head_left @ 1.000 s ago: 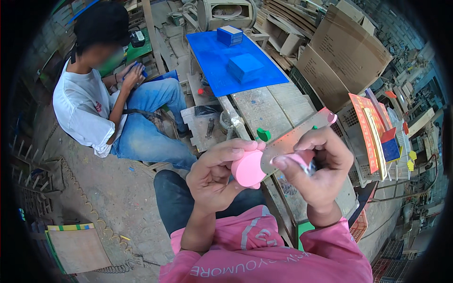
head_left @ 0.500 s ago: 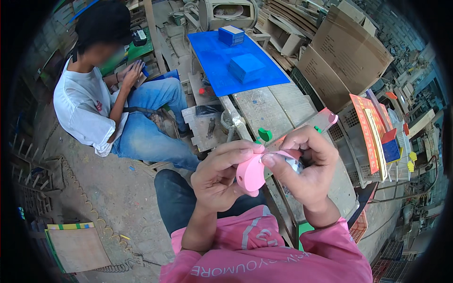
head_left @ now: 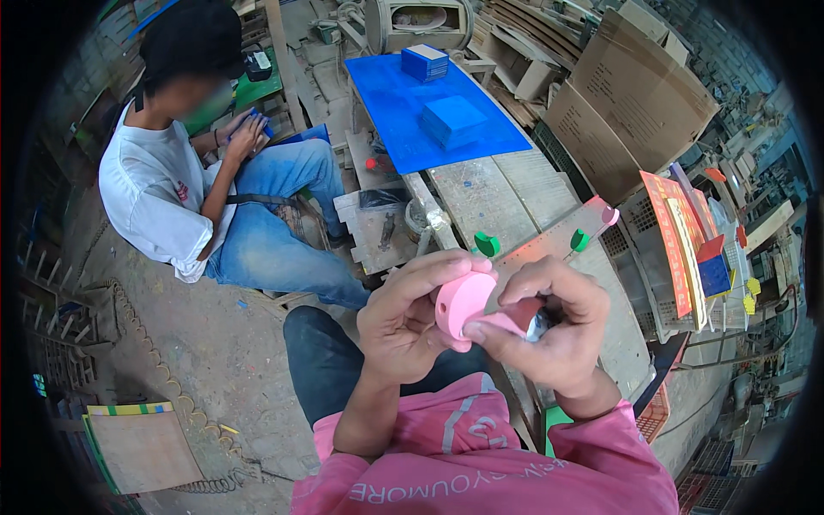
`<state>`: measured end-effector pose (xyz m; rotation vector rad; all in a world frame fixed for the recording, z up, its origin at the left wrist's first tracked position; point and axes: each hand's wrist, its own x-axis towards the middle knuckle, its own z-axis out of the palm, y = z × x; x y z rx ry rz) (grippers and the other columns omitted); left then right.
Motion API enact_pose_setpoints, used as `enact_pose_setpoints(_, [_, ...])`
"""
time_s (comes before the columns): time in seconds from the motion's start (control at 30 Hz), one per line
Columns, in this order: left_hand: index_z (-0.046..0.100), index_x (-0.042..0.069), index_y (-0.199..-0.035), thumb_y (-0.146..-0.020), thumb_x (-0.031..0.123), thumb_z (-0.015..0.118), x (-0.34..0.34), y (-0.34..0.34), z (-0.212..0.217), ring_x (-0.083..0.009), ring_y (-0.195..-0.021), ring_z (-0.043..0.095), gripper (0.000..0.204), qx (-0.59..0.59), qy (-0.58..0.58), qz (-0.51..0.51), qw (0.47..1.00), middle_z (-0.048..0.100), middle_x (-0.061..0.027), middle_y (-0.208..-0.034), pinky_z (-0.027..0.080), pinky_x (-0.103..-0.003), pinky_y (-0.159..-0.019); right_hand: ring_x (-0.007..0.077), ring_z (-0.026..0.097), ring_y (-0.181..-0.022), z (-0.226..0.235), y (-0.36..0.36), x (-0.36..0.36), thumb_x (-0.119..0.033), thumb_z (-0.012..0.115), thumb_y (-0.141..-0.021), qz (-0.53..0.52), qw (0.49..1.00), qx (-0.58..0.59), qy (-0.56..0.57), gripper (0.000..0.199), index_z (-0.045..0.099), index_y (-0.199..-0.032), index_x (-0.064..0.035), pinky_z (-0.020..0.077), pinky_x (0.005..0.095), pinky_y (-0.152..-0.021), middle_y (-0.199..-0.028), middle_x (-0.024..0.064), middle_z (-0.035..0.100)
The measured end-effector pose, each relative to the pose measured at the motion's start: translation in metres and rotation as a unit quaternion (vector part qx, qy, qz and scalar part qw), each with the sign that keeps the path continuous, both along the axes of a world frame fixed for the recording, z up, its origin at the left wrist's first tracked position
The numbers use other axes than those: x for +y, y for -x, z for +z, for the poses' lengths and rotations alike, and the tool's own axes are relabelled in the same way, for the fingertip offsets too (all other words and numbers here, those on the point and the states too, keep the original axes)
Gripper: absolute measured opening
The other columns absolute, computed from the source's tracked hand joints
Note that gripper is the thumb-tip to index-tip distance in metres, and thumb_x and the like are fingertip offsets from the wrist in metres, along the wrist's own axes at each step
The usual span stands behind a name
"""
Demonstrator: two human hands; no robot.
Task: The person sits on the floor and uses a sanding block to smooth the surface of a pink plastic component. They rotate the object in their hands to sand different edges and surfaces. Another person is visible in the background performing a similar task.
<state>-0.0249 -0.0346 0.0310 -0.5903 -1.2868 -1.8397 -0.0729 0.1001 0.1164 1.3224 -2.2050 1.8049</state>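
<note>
Both hands gripped work: left hand (head_left: 403, 330) held pink disc (head_left: 461, 302), right hand (head_left: 549, 330) pinched pink strip (head_left: 506, 324) w/ it; joining incomplete.

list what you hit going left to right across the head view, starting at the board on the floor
Board with striped edge → seated person in white shirt → left hand → pink disc → right hand → orange-red panels → small blue block

A seated person (head_left: 180, 189) works beside a blue board (head_left: 429, 116) bearing blue blocks (head_left: 452, 120).
</note>
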Motion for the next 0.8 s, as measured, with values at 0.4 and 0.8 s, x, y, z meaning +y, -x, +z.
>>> enact_pose_setpoints(0.4, [0.051,-0.007,-0.118,-0.079,0.017,0.069,0.003,-0.001,0.006,-0.0258,-0.103,0.058,0.050,-0.011,0.001,0.010,1.000,0.052,-0.0228,-0.117,0.052,-0.030,-0.079,0.0038,0.050,-0.060,-0.007,0.008,-0.002,-0.004,0.078,-0.065,-0.063,0.994,-0.068,0.061,0.026,0.054,-0.074,-0.0026,0.0377,0.0180,-0.054,-0.066,0.0009,0.057])
enact_pose_setpoints(0.8, [0.053,-0.008,-0.115,-0.080,0.023,0.068,0.005,0.001,0.007,-0.0290,-0.102,0.059,0.049,-0.012,0.029,0.030,0.999,0.055,-0.0237,-0.112,0.050,-0.033,-0.082,0.0036,0.053,-0.062,-0.004,0.010,-0.002,-0.004,0.077,-0.064,-0.057,0.997,-0.017,0.043,0.026,0.053,-0.075,-0.0034,0.0395,0.0179,-0.054,-0.068,0.0014,0.058])
